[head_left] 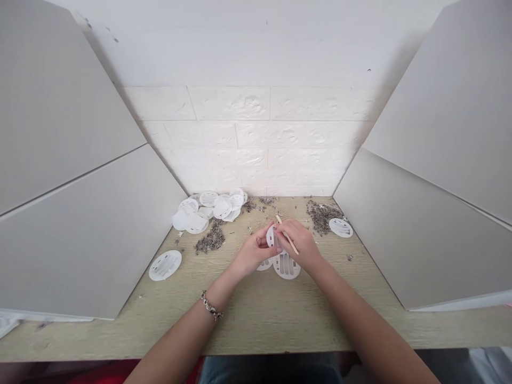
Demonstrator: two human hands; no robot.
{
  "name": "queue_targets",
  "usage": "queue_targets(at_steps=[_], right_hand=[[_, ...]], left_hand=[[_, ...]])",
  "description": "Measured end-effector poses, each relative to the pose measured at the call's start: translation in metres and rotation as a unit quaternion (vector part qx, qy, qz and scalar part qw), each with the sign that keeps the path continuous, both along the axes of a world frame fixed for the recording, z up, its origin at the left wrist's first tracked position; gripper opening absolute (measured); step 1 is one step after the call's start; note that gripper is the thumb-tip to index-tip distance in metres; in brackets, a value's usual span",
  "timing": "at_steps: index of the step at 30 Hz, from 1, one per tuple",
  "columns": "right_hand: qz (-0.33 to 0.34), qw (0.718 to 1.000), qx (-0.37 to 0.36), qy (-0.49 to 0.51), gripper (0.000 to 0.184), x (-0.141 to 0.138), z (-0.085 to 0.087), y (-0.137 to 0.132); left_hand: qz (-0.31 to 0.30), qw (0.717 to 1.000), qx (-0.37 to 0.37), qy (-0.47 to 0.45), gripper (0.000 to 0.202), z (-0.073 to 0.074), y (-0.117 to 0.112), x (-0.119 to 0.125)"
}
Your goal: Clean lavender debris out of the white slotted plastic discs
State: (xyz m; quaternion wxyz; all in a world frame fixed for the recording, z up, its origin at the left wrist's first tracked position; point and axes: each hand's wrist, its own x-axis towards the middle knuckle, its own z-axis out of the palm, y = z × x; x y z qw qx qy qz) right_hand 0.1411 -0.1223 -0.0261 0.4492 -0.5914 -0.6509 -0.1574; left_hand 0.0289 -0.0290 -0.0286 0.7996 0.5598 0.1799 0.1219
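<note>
Near the middle of the table, my left hand (253,252) is closed on the edge of a round white slotted disc (271,236), which it holds tilted up. Fingers of my right hand (303,243) grip a thin pale stick (292,245) that looks wooden. The right fingertips meet the held disc's upper part; what they touch there is hidden. Below the hands lies another white slotted disc (287,268) on the tabletop. Part of a further disc (264,265) shows beside it, under my left hand.
Several white discs are heaped (208,200) at the back left, beside a pile of small grey metal-looking pieces (210,238). A second pile (323,218) lies back right near a single disc (341,228). One disc (165,265) rests left. Grey panels (432,218) flank the wooden table (256,325).
</note>
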Motion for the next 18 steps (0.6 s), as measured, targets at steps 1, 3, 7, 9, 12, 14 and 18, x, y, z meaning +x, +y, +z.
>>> queue_targets(at_steps=[1, 3, 7, 9, 12, 14, 18], right_hand=[[0.001, 1.000, 0.005, -0.003, 0.009, 0.000, -0.001, 0.000], [-0.001, 1.000, 0.018, -0.005, 0.009, 0.001, -0.003, 0.000], [-0.017, 0.999, 0.040, -0.002, 0.009, 0.002, -0.009, 0.000], [-0.026, 0.999, 0.047, -0.006, 0.009, 0.002, -0.010, 0.000], [-0.032, 0.998, 0.047, -0.021, 0.009, 0.001, -0.011, 0.001], [-0.033, 0.998, 0.038, -0.041, 0.008, 0.001, -0.011, 0.001], [-0.047, 0.994, 0.014, -0.094, 0.011, 0.000, -0.006, 0.002]], left_hand=[[-0.004, 1.000, 0.003, -0.003, 0.092, -0.001, 0.000, 0.000], [-0.011, 1.000, 0.005, -0.006, 0.090, -0.001, 0.000, -0.001], [-0.013, 1.000, 0.000, -0.007, 0.091, 0.000, 0.000, -0.002], [-0.015, 1.000, -0.001, -0.011, 0.091, 0.000, 0.000, -0.002], [-0.018, 1.000, 0.000, -0.020, 0.090, -0.002, 0.001, -0.002], [-0.017, 1.000, 0.001, -0.023, 0.089, -0.004, 0.002, -0.002], [-0.017, 1.000, 0.004, -0.021, 0.089, -0.007, 0.003, -0.001]])
